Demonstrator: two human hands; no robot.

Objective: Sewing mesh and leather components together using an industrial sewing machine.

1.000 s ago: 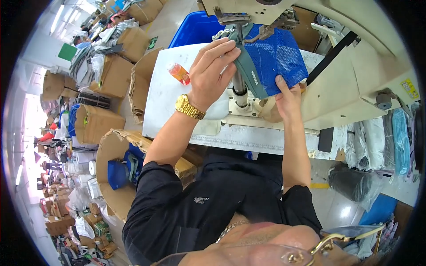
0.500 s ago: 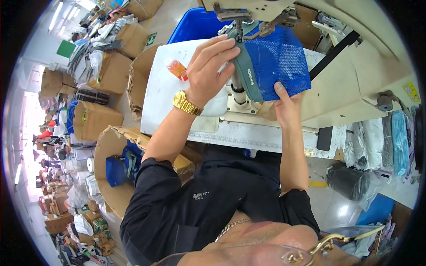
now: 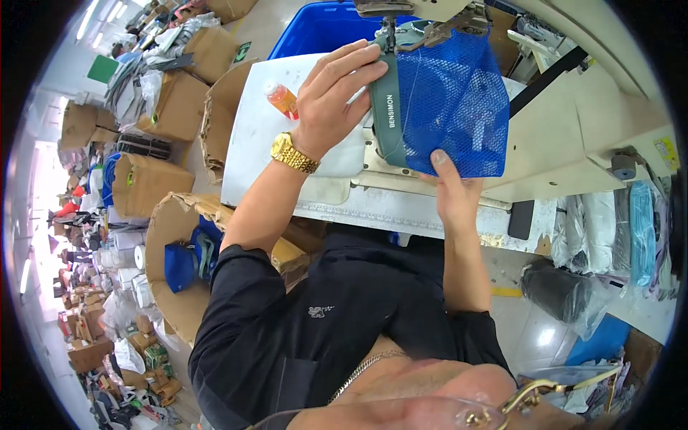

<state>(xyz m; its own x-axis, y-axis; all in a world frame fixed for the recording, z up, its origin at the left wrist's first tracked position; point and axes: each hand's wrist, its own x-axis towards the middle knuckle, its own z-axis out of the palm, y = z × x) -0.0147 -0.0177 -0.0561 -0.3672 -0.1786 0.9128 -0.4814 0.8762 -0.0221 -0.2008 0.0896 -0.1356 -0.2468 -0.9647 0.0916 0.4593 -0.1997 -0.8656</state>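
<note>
A blue mesh bag with a dark green printed band along its left side hangs at the post of a sewing machine. The band's far end lies under the needle and presser foot. My left hand, above a gold watch, holds the band's left edge just short of the foot; its fingers are extended and the thumb is partly hidden. At the bag's near lower edge, my right hand pinches the mesh, thumb on top and fingers hidden beneath. A loose thread crosses the bag.
A small bottle with an orange-red label stands left on the white worktable. Behind it is a blue bin. An open cardboard box with blue pieces stands at my left. A flat black object lies near the table's front right.
The bag has swung nearer to me, and its band lies straighter and faces up more. It now covers most of the machine post. My right hand has shifted slightly left and nearer.
</note>
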